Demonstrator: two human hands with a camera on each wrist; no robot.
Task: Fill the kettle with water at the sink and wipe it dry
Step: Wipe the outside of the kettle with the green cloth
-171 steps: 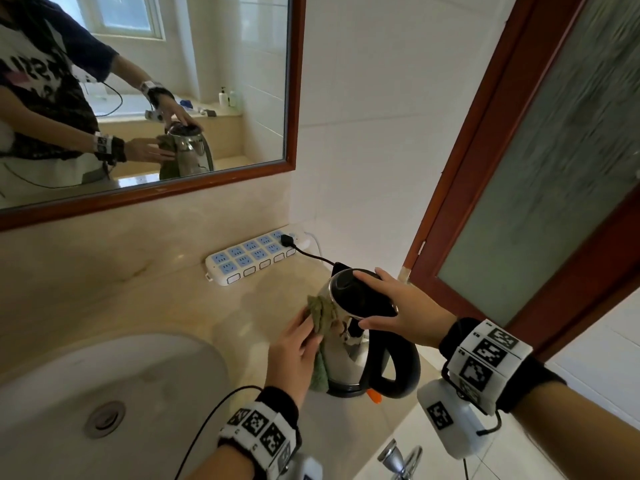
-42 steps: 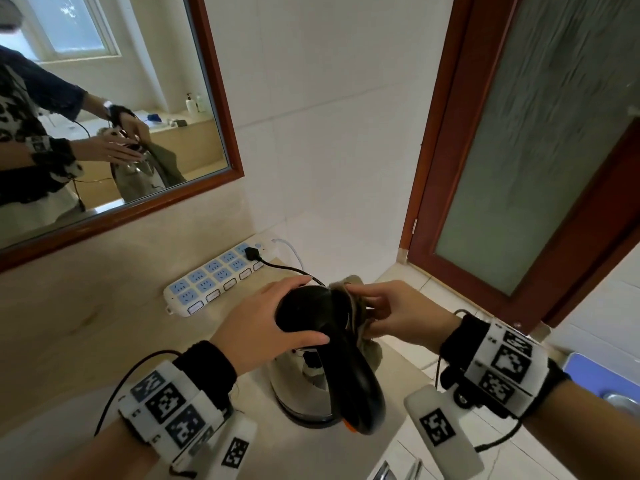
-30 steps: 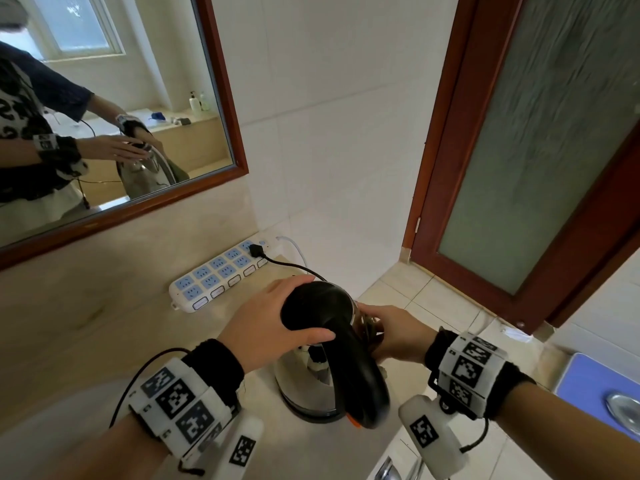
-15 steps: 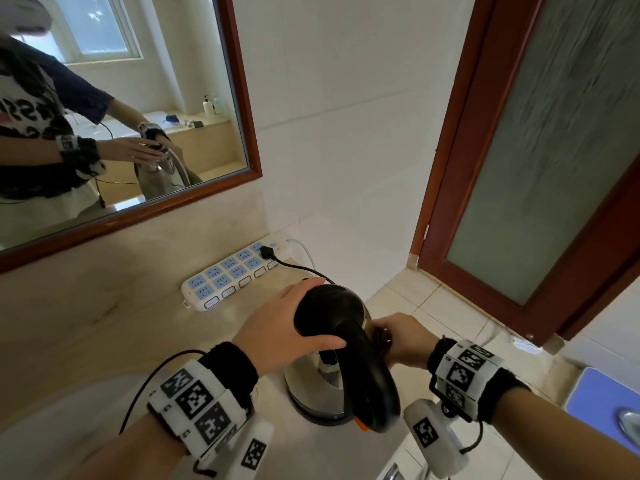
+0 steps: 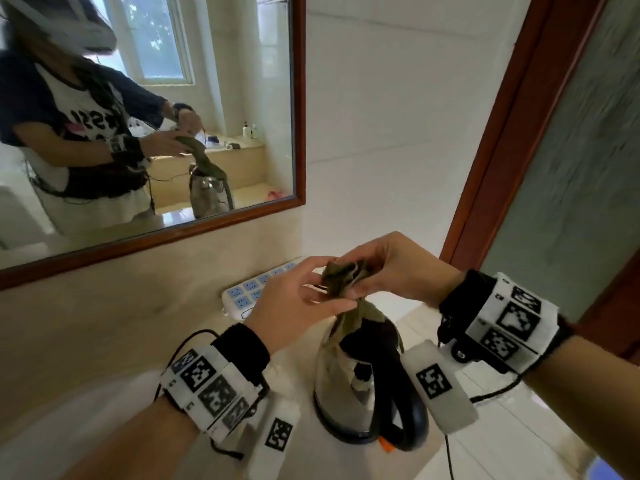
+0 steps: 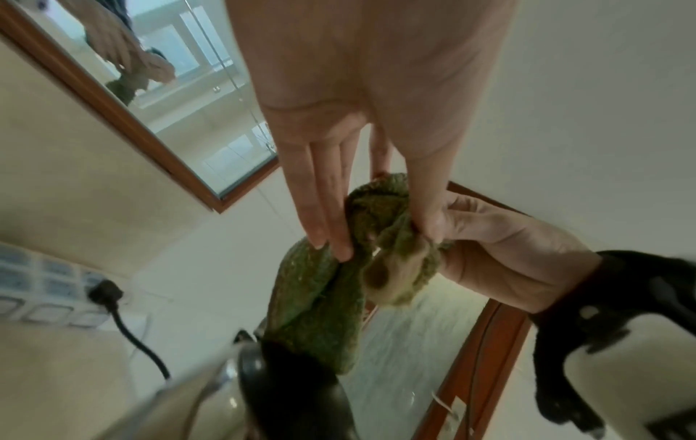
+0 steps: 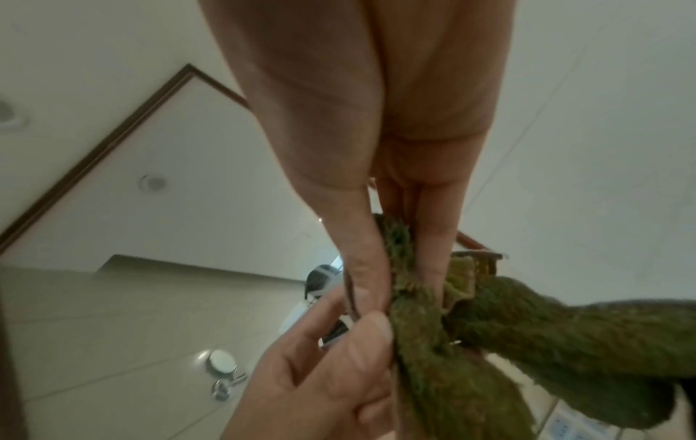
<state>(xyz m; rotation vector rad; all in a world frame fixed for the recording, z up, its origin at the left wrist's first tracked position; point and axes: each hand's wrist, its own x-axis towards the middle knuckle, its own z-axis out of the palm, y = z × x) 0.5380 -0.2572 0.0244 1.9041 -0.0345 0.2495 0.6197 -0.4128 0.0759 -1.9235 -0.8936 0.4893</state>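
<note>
- Wiping step: both hands, left hand [image 5: 298, 306] and right hand [image 5: 398, 268], pinch a bunched green cloth [image 5: 343, 278] above the kettle [image 5: 343, 386].
- Next, probably regrip the cloth and wipe remaining wet spots.

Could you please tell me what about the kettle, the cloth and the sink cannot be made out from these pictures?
- Water level: kettle lid shut and cloth draped over it, head view.
- Wet or dry: kettle blurred and cut off by the lower edge, left wrist view.
- Sink: only a blurred pale strip behind the left hand, head view; tap out of frame.
- Cloth's lower end: cut off at the edge, right wrist view, past the right hand.
</note>
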